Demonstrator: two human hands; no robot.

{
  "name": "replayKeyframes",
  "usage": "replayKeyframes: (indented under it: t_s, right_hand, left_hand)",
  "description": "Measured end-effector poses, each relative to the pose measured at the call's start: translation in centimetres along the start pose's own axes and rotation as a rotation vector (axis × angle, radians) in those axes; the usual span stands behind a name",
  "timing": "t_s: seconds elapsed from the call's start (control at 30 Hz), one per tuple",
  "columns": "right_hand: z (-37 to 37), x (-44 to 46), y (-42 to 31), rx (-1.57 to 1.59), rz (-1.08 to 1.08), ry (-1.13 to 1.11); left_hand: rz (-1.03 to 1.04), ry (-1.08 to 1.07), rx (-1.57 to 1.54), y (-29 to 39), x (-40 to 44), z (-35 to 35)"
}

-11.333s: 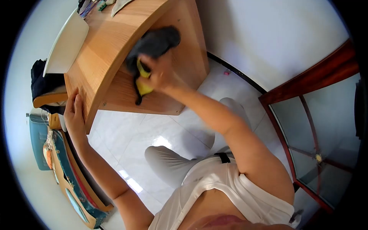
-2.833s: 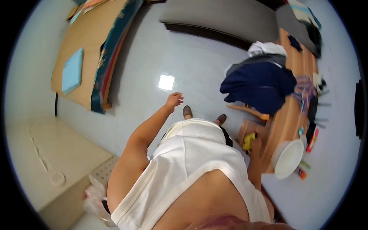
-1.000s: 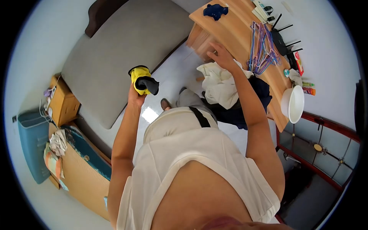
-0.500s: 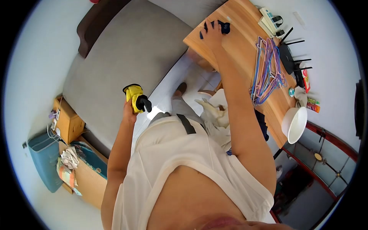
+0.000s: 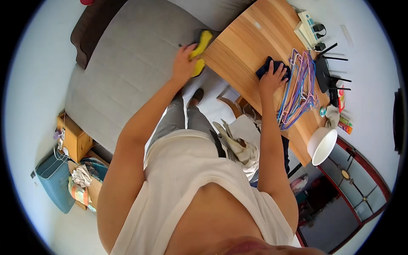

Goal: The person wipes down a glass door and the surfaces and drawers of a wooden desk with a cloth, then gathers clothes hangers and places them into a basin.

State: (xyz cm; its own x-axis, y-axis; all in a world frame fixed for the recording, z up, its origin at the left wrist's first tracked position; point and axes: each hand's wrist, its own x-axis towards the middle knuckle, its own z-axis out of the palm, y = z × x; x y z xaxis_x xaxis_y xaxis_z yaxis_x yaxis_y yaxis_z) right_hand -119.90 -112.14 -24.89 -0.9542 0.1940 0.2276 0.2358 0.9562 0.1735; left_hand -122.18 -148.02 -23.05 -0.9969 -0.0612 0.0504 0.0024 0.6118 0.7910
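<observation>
My left hand (image 5: 185, 63) is closed on a yellow and black glove (image 5: 204, 42), held over the sofa's edge beside the table corner. Part of the glove is blurred and covered by my fingers. On the wooden table, my right hand (image 5: 271, 82) presses with spread fingers on a bunched dark blue cloth (image 5: 264, 67). This cloth lies just left of a pile of coloured hangers (image 5: 299, 91). Its far side shows past my fingertips.
A grey sofa (image 5: 127, 59) stands left of the table (image 5: 238, 44). Along the table's right side are a power strip (image 5: 309, 27), a black router (image 5: 323, 74) and a white bowl (image 5: 321, 146). Pale clothes (image 5: 240, 148) hang below the table's near edge.
My left hand has carried the glove forward and right, up to the table corner. My right hand and the dark blue cloth have moved across the table toward the hangers.
</observation>
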Motion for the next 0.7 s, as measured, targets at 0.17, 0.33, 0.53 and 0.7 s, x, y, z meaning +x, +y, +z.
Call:
replayKeyframes:
  t_s: [0.17, 0.33, 0.53, 0.7]
  right_hand:
    - [-1.6, -0.8, -6.1, 0.294, -0.001, -0.082]
    - [0.1, -0.8, -11.0, 0.245, 0.131, -0.053]
    - [-0.2, -0.8, -11.0, 0.263, 0.141, -0.076]
    - [-0.1, -0.7, -10.8, 0.245, 0.132, -0.101]
  left_hand:
    - [0.223, -0.337, 0.436, 4.4, 3.7, 6.5]
    - [0.413, -0.268, 0.505, 5.1, 8.5, 11.6]
    - [0.413, -0.273, 0.413, 9.2, 19.5, 19.6]
    - [0.393, -0.315, 0.299, 9.9, 23.7, 20.9]
